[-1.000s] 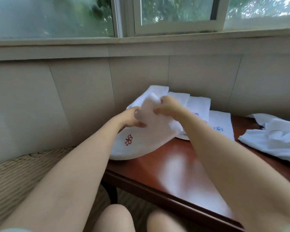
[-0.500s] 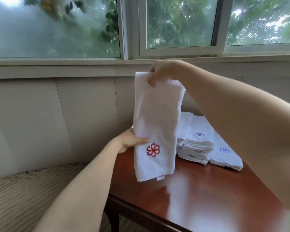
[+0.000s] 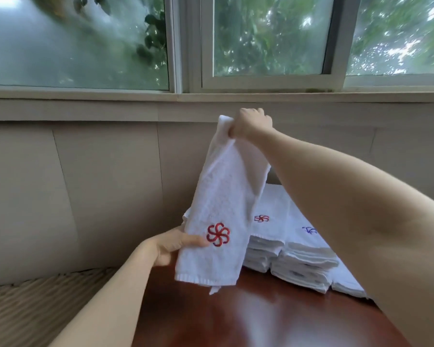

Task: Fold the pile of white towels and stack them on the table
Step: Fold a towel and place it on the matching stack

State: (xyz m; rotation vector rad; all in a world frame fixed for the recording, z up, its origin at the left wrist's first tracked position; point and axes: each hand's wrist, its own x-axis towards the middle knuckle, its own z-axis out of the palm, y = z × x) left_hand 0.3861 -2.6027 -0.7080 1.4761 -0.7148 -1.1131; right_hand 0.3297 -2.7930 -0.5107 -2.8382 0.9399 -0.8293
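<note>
Two bare forearms, no sleeves, left hand [image 3: 171, 246], right hand [image 3: 251, 123], no rings.

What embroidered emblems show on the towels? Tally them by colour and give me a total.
Red emblems: 2, one on the held towel, one on the left folded stack.
Blue emblems: 1, on the right folded stack.
Total: 3

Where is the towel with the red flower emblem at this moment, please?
In the head view the towel hangs mid-frame above the table's left end, its top gripped by the right hand, the left hand pinching its lower edge, before the folded stacks.
</note>
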